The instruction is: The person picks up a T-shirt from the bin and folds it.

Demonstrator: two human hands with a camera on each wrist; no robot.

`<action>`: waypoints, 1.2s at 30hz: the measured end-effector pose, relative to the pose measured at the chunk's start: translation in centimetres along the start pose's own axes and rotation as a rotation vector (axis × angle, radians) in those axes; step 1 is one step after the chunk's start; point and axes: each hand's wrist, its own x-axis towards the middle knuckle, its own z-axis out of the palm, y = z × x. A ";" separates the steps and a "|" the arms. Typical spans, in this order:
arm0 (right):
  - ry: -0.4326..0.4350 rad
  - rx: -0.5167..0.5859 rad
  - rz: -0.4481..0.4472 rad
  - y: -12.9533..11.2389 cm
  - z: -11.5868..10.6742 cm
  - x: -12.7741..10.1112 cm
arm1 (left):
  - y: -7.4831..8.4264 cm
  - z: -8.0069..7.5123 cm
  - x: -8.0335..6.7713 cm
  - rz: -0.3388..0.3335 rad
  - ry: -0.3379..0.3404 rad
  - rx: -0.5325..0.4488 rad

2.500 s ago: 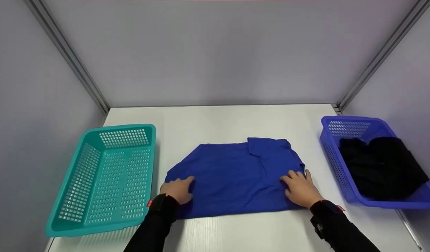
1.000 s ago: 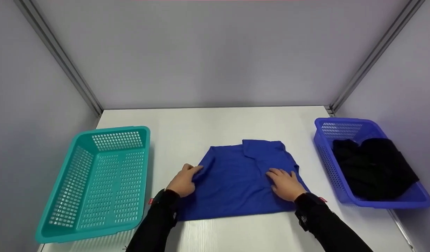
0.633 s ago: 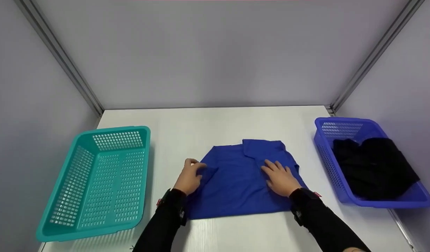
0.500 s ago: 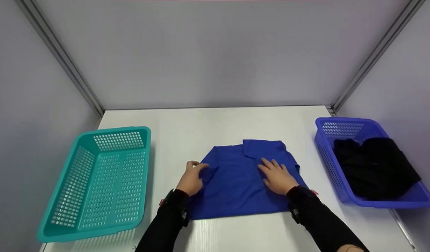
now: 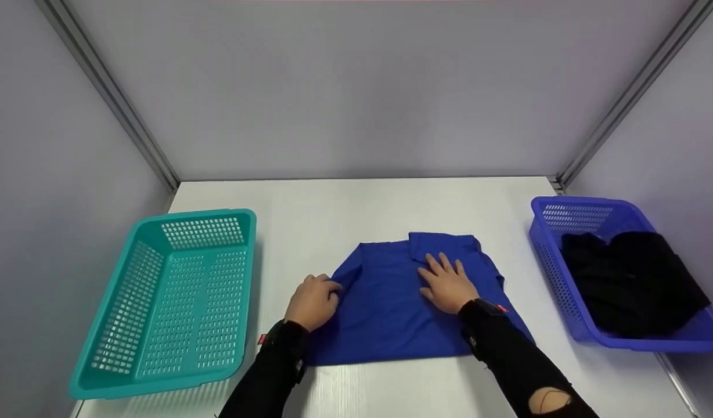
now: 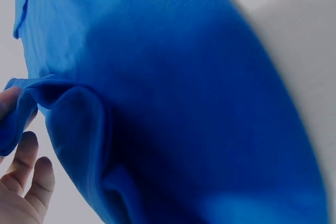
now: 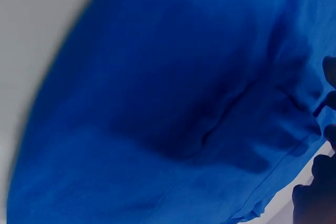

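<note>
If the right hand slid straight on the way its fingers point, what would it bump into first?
Probably the collar of the blue polo shirt. The right hand lies flat on the shirt, fingers pointing away toward the collar just beyond them.

The left hand (image 6: 18, 182) is cut off at seven o'clock in its wrist view, while the right hand's fingertips (image 7: 320, 192) sit dark and blurred at four o'clock against the blue shirt (image 7: 157, 103).

Soft, even light is falling from above, giving the white table (image 5: 356, 203) no glare. The teal basket (image 5: 165, 302) is casting a faint shadow toward the near edge. The head view is staying sharp, its corners bending slightly. Both wrist views are blurring: the blue shirt (image 6: 173, 98) is filling them, out of focus.
</note>
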 end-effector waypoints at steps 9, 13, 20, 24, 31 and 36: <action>0.015 -0.011 0.127 0.0 1.5 1.2 | -0.5 0.3 -0.4 -0.007 -0.037 -0.003; 0.031 0.005 0.160 0.1 1.4 1.7 | -0.8 0.3 -0.3 -0.014 -0.012 0.006; 0.135 0.139 0.166 0.8 -0.9 3.0 | -1.3 -0.5 0.0 -0.069 0.005 -0.024; 0.243 0.174 0.159 1.7 -3.3 3.5 | -1.5 -0.8 0.2 -0.093 0.049 -0.012; 0.404 0.179 0.145 3.3 -5.4 3.5 | -1.3 -1.6 0.6 -0.119 0.197 0.027; 0.503 0.141 0.105 3.8 -5.2 3.2 | -1.3 -2.3 1.1 -0.170 0.266 0.044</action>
